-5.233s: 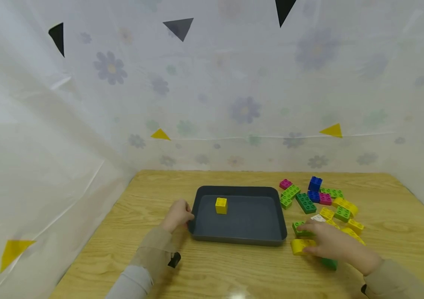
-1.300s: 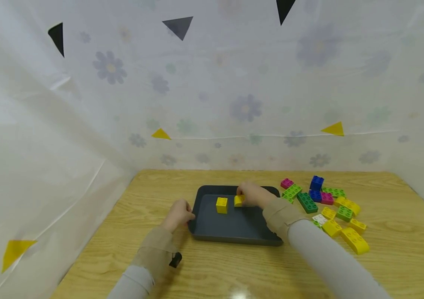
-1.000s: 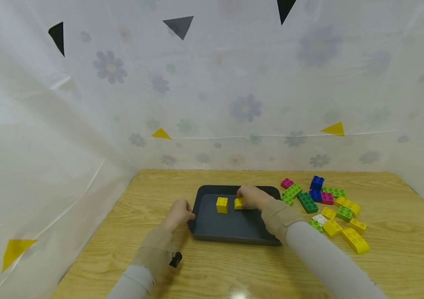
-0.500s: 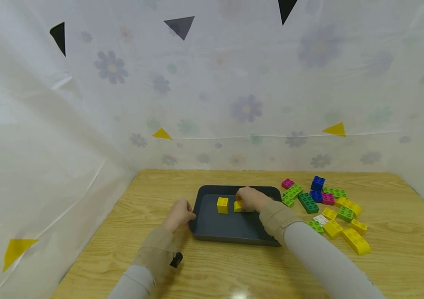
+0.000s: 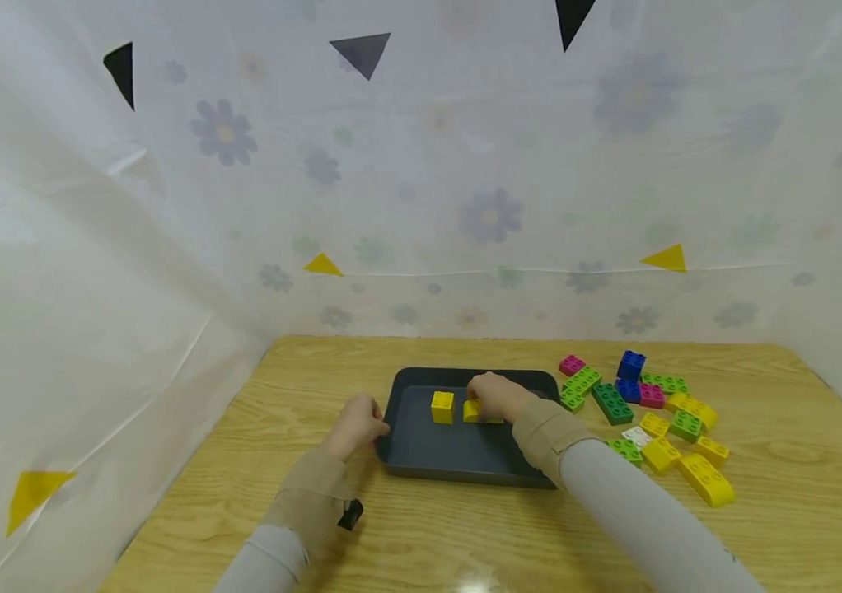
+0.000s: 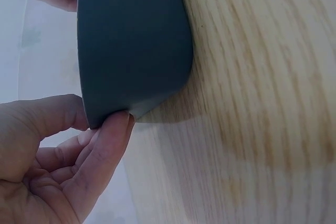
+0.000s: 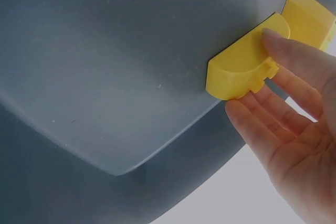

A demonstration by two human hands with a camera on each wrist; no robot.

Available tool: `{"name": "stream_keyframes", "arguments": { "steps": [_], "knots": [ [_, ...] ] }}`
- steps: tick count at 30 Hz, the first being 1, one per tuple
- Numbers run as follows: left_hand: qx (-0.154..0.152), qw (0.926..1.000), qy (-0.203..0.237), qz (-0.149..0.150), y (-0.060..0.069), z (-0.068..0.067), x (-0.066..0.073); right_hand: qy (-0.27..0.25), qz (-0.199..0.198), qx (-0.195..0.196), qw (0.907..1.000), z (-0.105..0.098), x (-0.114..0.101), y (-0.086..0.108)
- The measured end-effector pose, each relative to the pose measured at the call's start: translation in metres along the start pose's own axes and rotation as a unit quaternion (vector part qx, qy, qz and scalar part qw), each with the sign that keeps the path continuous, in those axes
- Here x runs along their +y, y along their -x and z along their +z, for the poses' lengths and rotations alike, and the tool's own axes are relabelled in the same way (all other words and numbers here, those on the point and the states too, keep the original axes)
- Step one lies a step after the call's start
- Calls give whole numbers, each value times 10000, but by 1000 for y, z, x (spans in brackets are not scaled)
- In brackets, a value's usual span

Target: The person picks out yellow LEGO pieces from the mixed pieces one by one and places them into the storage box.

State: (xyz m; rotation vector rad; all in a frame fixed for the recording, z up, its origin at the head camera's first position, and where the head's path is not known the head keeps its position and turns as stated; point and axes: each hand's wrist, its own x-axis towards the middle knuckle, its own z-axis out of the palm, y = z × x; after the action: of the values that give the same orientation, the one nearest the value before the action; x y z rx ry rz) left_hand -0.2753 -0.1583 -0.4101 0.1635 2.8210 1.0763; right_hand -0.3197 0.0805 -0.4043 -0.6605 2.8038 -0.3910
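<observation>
A dark grey tray [image 5: 428,455] lies on the wooden table. My left hand [image 5: 353,425] pinches its left rim; in the left wrist view, thumb and fingers [image 6: 113,137] close on a corner of the tray wall [image 6: 131,40]. Inside the tray, my right hand [image 5: 497,395] holds a yellow round-ended toy brick [image 7: 244,59] by its sides, studs toward the palm in the right wrist view. The brick sits against the tray floor, partly covered by the hand in the head view. Left of it stands a yellow block-shaped brick [image 5: 442,407], apart from it.
Right of the tray lie several loose bricks: dark green [image 5: 612,403], light green [image 5: 580,384], blue [image 5: 631,363], pink [image 5: 651,395], white [image 5: 636,436] and yellow, including a long round-ended one [image 5: 706,478]. A patterned plastic curtain [image 5: 421,206] hangs behind the table [image 5: 421,535].
My right hand has carried the yellow round-ended brick from the loose bricks into the tray, and within the last second shifts it slightly nearer and left. My left hand stays on the rim.
</observation>
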Motion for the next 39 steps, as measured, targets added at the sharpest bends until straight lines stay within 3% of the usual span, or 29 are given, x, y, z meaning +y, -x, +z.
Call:
{"name": "stream_keyframes", "arguments": {
  "steps": [19, 28, 31, 34, 37, 39],
  "knots": [
    [34, 10000, 3, 87, 1, -1, 2, -37, 19, -65, 10000, -2, -3, 3],
    [71, 10000, -2, 55, 0, 1, 0, 128, 101, -7, 9999, -21, -7, 14],
    [49, 10000, 34, 30, 0, 1, -1, 223, 21, 204, 9995, -30, -7, 20],
    [56, 10000, -5, 19, 0, 2, -1, 291, -236, 677, 9970, -38, -5, 27],
    [77, 10000, -35, -4, 0, 2, -1, 455, -649, 1363, 9875, -43, -1, 33],
    [90, 9999, -51, -10, -1, 2, -1, 680, -936, 1839, 9761, -46, 3, 37]
  ]
}}
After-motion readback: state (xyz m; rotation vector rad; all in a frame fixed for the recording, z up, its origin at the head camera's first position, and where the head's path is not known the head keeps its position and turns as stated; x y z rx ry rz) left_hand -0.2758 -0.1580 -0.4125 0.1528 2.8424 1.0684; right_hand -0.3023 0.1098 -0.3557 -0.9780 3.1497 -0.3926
